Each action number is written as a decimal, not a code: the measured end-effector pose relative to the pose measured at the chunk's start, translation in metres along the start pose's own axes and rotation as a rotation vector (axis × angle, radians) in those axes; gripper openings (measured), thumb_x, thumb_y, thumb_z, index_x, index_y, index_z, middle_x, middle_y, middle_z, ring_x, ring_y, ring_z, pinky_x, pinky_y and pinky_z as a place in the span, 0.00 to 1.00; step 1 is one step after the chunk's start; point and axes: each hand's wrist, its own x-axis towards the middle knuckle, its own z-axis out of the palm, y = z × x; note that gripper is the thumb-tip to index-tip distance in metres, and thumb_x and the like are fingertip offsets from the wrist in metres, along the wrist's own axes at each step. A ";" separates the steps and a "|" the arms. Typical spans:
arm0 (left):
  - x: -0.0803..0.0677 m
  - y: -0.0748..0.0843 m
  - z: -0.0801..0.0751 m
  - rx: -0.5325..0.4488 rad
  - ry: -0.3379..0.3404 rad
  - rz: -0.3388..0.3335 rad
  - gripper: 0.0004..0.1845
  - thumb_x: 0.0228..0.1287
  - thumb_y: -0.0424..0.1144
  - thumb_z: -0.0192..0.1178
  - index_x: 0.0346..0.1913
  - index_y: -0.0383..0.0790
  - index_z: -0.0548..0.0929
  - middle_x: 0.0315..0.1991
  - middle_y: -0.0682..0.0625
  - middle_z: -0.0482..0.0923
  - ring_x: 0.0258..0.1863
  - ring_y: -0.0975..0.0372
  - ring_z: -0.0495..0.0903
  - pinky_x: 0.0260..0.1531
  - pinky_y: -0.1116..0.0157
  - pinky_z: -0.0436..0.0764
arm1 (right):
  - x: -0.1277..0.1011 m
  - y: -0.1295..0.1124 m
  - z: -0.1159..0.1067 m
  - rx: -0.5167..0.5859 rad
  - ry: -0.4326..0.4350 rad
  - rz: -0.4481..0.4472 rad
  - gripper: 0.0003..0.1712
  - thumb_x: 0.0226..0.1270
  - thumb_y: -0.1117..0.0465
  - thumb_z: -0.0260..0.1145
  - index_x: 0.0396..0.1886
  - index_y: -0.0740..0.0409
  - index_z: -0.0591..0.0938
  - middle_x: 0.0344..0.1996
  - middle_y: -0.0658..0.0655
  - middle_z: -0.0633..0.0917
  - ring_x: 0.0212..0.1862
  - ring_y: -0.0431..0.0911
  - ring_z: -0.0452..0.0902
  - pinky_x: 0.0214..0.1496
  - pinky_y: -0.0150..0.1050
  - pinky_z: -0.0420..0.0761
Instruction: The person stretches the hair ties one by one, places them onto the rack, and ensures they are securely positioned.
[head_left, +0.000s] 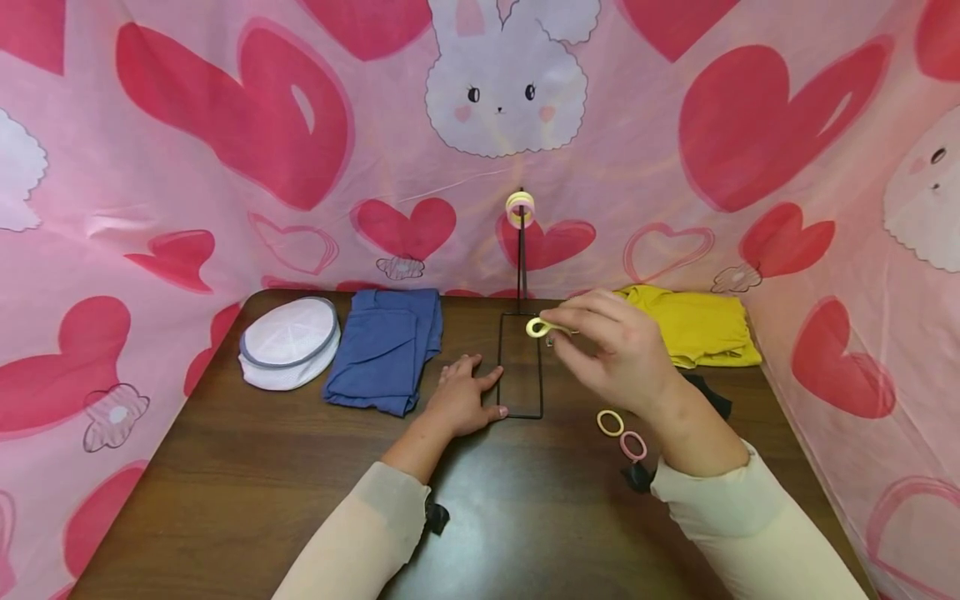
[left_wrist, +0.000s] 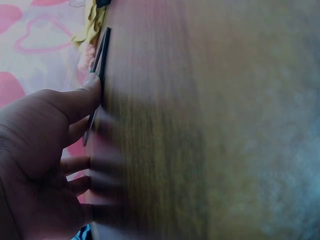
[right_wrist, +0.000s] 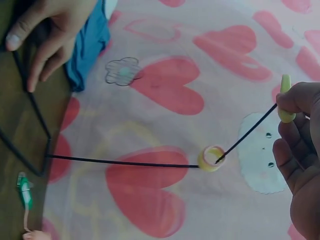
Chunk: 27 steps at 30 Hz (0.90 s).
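Note:
My right hand (head_left: 561,333) pinches a yellow hair tie (head_left: 537,327) above the base of a black wire stand (head_left: 521,367). In the right wrist view this yellow hair tie (right_wrist: 285,100) sits at the tip of the stand's thin arm (right_wrist: 247,131). Pink and yellow ties (head_left: 520,208) hang at the top of the upright post. My left hand (head_left: 480,390) lies flat on the table, its thumb touching the base wire (left_wrist: 100,65). A yellow tie (head_left: 610,422) and a pink tie (head_left: 633,446) lie on the table beside my right wrist.
On the brown table (head_left: 247,492) lie a white mesh cap (head_left: 289,342), a folded blue cloth (head_left: 386,346) and a yellow cloth (head_left: 697,325) at the back right. A pink heart-print sheet (head_left: 225,167) walls in the table on three sides.

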 end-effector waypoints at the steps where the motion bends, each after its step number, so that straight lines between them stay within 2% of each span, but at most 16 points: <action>1: 0.000 0.000 0.000 -0.001 -0.001 0.000 0.40 0.66 0.63 0.67 0.79 0.59 0.68 0.82 0.42 0.52 0.82 0.44 0.46 0.79 0.43 0.46 | 0.003 -0.001 -0.001 -0.003 0.011 -0.008 0.14 0.61 0.65 0.72 0.47 0.58 0.92 0.39 0.53 0.90 0.41 0.48 0.85 0.45 0.39 0.83; 5: 0.000 -0.001 0.000 0.008 -0.003 0.003 0.40 0.67 0.63 0.66 0.79 0.60 0.68 0.82 0.42 0.52 0.82 0.44 0.46 0.79 0.43 0.46 | 0.014 -0.003 -0.003 -0.019 0.051 -0.033 0.14 0.58 0.67 0.72 0.45 0.59 0.92 0.38 0.55 0.90 0.37 0.48 0.83 0.38 0.38 0.82; 8: 0.000 -0.002 0.000 0.013 -0.002 0.000 0.40 0.66 0.63 0.66 0.79 0.60 0.67 0.82 0.42 0.52 0.82 0.44 0.46 0.79 0.44 0.46 | 0.021 -0.004 -0.003 -0.014 0.068 -0.031 0.12 0.61 0.67 0.72 0.45 0.59 0.92 0.38 0.55 0.90 0.35 0.47 0.81 0.36 0.36 0.79; 16: 0.001 -0.001 0.000 0.007 -0.009 0.005 0.40 0.66 0.63 0.66 0.79 0.60 0.68 0.82 0.41 0.53 0.82 0.44 0.47 0.79 0.43 0.46 | 0.029 -0.003 0.001 -0.024 0.080 -0.010 0.15 0.55 0.70 0.76 0.44 0.60 0.92 0.38 0.55 0.91 0.36 0.49 0.81 0.36 0.38 0.80; 23: 0.001 0.000 -0.001 0.004 -0.008 0.006 0.40 0.67 0.62 0.66 0.79 0.59 0.68 0.82 0.41 0.53 0.82 0.44 0.47 0.79 0.43 0.46 | 0.032 0.003 0.007 0.036 0.084 0.072 0.16 0.55 0.72 0.76 0.44 0.58 0.92 0.39 0.54 0.91 0.39 0.51 0.83 0.46 0.31 0.77; 27: 0.001 -0.001 -0.001 0.009 -0.005 0.005 0.40 0.67 0.63 0.66 0.79 0.60 0.67 0.82 0.41 0.53 0.82 0.44 0.47 0.79 0.43 0.47 | 0.033 0.009 0.012 0.009 0.082 0.088 0.15 0.56 0.71 0.76 0.44 0.57 0.93 0.38 0.52 0.91 0.38 0.49 0.83 0.43 0.31 0.81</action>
